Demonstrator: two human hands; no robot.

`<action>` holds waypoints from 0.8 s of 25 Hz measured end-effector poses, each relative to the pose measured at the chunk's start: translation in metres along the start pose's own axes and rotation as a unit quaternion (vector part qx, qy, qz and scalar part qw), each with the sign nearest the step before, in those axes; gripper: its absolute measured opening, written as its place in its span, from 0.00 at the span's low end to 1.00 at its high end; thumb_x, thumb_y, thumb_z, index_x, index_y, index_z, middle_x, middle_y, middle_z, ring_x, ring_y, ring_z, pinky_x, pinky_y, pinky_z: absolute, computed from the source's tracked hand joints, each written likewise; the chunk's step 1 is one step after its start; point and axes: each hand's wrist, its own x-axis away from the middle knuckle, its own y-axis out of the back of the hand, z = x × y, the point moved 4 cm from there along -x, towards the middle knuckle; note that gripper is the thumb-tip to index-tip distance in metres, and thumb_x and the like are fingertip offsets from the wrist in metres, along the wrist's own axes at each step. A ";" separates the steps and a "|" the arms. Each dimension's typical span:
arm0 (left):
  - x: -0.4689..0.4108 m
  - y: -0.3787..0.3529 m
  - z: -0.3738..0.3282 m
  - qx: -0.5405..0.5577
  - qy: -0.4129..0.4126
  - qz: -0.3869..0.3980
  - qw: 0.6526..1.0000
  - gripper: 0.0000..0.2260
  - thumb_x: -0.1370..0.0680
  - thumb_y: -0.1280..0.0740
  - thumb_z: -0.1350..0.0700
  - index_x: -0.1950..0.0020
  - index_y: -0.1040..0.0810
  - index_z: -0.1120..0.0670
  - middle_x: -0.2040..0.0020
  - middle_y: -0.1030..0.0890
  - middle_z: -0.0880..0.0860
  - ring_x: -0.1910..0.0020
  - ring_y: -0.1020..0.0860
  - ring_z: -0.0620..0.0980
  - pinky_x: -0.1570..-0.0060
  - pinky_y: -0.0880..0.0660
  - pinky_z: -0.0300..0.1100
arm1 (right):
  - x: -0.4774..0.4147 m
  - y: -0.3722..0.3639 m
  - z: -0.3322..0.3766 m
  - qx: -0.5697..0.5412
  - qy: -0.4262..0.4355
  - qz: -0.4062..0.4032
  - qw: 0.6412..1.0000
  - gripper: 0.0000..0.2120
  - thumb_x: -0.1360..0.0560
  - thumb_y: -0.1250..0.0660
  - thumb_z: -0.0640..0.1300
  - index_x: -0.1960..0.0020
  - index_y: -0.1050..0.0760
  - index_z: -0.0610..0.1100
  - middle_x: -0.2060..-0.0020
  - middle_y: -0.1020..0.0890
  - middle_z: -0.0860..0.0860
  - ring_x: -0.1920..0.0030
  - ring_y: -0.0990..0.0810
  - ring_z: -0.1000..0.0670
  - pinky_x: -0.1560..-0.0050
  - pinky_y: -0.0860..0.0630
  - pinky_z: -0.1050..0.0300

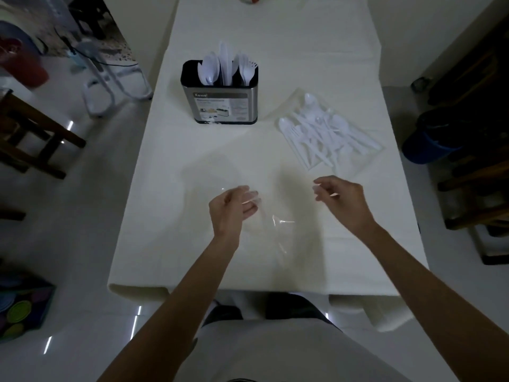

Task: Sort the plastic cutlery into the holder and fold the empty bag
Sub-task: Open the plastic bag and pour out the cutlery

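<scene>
A clear, empty plastic bag (278, 224) hangs between my two hands above the near part of the table. My left hand (234, 208) pinches its left top edge and my right hand (341, 199) pinches its right top edge. A steel and black cutlery holder (220, 104) stands at the table's middle, with white plastic spoons, knives and forks (225, 68) upright in its compartments. To its right lies a second clear bag (330, 133) full of white plastic cutlery.
The table carries a white cloth (192, 244). Wooden chairs (33, 133) stand on the left and the right. A white frame (115, 84) stands on the floor at the back left, and a blue bin (429, 142) on the right.
</scene>
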 end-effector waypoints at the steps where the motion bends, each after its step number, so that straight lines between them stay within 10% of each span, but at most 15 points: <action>1: 0.001 -0.001 0.001 -0.005 -0.008 -0.012 1.000 0.07 0.22 0.36 0.62 0.49 0.21 0.64 0.56 0.17 0.61 0.60 0.16 0.55 0.58 0.18 0.42 | -0.016 0.015 -0.018 0.039 -0.003 -0.019 0.999 0.05 0.26 0.32 0.39 0.52 0.20 0.39 0.64 0.16 0.41 0.64 0.18 0.50 0.60 0.25 0.68; 9: 0.005 -0.012 0.015 -0.038 -0.060 -0.101 0.992 0.07 0.21 0.37 0.59 0.51 0.20 0.60 0.57 0.15 0.59 0.61 0.15 0.56 0.60 0.18 0.43 | -0.138 0.088 -0.098 0.269 -0.072 -0.010 0.960 0.19 0.23 0.38 0.47 0.37 0.28 0.37 0.40 0.24 0.37 0.40 0.25 0.38 0.41 0.29 0.48; 13: 0.003 -0.019 0.021 -0.052 -0.083 -0.144 0.985 0.06 0.22 0.36 0.59 0.52 0.19 0.56 0.58 0.16 0.56 0.60 0.16 0.55 0.60 0.19 0.44 | -0.165 0.083 -0.108 0.285 -0.114 0.080 0.949 0.31 0.32 0.51 0.55 0.45 0.28 0.32 0.46 0.24 0.30 0.43 0.26 0.32 0.44 0.28 0.42; 20: -0.005 -0.016 0.030 -0.080 -0.122 -0.192 0.970 0.11 0.22 0.33 0.54 0.40 0.22 0.51 0.54 0.16 0.54 0.62 0.17 0.56 0.63 0.19 0.46 | -0.167 0.082 -0.122 0.273 -0.183 0.016 0.944 0.23 0.22 0.52 0.50 0.39 0.27 0.39 0.41 0.24 0.36 0.38 0.28 0.35 0.37 0.37 0.41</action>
